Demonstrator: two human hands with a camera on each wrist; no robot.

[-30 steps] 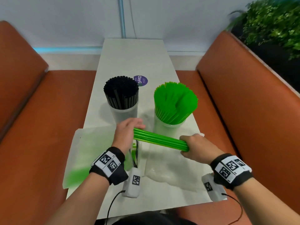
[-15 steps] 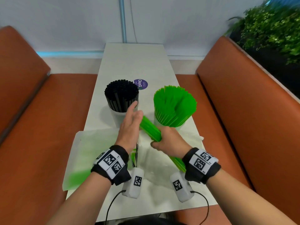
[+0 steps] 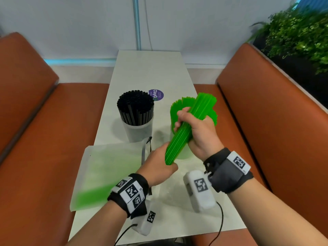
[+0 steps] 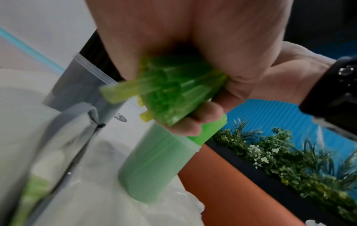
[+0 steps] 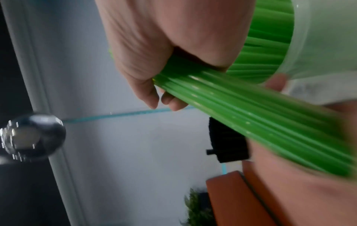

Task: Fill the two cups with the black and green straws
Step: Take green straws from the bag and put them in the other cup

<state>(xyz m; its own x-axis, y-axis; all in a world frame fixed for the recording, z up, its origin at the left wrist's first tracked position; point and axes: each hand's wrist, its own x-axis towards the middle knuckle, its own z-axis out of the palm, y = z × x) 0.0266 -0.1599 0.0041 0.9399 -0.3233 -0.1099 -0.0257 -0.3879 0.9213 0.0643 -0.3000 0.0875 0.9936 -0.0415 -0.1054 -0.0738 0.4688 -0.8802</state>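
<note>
A frosted cup (image 3: pixel 137 132) packed with black straws (image 3: pixel 134 107) stands mid-table. To its right a second cup (image 4: pixel 154 168) holds green straws (image 3: pixel 177 107), mostly hidden behind my hands. My right hand (image 3: pixel 191 125) grips the middle of a loose bundle of green straws (image 3: pixel 179 144). The bundle is tilted, its upper end over the green cup's straws. My left hand (image 3: pixel 158 167) cups the bundle's lower end, with the straw ends (image 4: pixel 164 94) against its palm. The right wrist view shows the bundle (image 5: pixel 251 119) in my fist beside the green cup (image 5: pixel 318 45).
A translucent zip bag (image 3: pixel 106 174) with more green straws lies at the near left of the white table (image 3: pixel 150 68). Crumpled clear plastic (image 3: pixel 177 185) lies under my hands. A purple sticker (image 3: pixel 155 95) sits behind the cups. Orange benches (image 3: pixel 266 112) flank the table; plants (image 3: pixel 298 32) stand at the far right.
My right hand lifted the green bundle and swung its top up over the green cup. My left hand dropped from the bundle's far end to its lower end.
</note>
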